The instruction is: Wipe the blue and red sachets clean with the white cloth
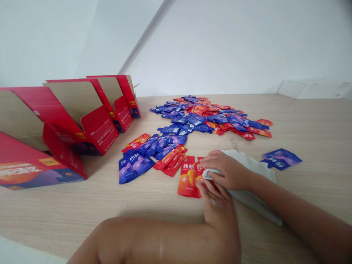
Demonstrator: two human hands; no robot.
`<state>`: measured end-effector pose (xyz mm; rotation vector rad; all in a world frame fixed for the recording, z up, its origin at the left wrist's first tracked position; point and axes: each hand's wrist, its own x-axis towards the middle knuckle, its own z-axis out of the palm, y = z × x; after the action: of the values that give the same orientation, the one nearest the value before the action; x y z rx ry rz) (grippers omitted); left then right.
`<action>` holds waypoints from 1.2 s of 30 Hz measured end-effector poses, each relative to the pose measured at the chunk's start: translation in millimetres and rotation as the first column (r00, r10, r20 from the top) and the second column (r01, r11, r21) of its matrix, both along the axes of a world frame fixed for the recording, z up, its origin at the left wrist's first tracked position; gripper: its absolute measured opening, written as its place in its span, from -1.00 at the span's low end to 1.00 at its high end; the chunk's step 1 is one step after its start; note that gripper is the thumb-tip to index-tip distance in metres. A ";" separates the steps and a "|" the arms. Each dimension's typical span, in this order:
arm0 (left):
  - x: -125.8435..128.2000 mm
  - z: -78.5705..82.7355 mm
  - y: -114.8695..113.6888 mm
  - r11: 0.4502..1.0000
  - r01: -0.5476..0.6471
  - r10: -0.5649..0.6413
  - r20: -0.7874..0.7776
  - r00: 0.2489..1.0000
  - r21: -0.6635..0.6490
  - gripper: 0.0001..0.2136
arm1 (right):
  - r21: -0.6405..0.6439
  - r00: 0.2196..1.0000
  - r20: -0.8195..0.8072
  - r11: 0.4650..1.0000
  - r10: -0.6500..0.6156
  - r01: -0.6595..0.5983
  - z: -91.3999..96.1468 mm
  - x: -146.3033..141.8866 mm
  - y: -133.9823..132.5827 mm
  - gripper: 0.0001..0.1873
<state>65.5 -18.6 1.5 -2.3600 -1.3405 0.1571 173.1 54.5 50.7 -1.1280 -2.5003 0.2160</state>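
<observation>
Two red sachets with orange fruit prints lie side by side in front of me; the left red sachet (187, 177) shows nearly whole, the other is mostly covered by my hands. My left hand (218, 207) rests on the covered one with its fingers stretched out and apart. Above it, my right hand (229, 169) grips a bunched end of white cloth (211, 173) and presses it against that same sachet. A larger spread of white cloth (254, 163) lies under my right wrist and forearm.
Left, several open red cartons (99, 126) stand in a row. A large pile of blue and red sachets (196, 119) lies at the back, with a smaller group of blue sachets (136, 165) nearer. One blue sachet (283, 158) sits right, beside the cloth.
</observation>
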 end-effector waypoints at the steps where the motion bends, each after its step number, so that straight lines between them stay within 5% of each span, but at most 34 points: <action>1: 0.2 -0.3 0.1 1.000 0.000 0.000 0.007 1.000 -0.001 -0.58 | 0.008 1.000 0.014 1.000 -0.020 0.020 -2.0 1.5 1.8 -0.59; 10: 0.8 1.6 -0.7 0.999 -0.027 0.026 0.046 0.999 0.020 -0.57 | 0.082 0.991 0.027 0.988 -0.133 0.130 -15.1 16.3 14.7 -0.62; 22: 0.1 -4.1 -1.9 0.999 -0.028 0.024 0.201 0.979 0.015 -0.62 | 0.006 0.999 -0.030 1.000 0.030 -0.030 -5.0 -10.0 -6.8 -0.66; 36: 1.3 -2.8 -2.3 0.999 -0.043 0.045 0.192 0.980 -0.013 -0.61 | 0.061 0.985 0.014 0.983 -0.172 0.171 -19.7 12.6 16.4 -0.67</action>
<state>66.8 -20.9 -1.3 -2.4043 -1.4840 -0.0545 185.6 70.9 31.1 -1.3174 -2.3921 0.0822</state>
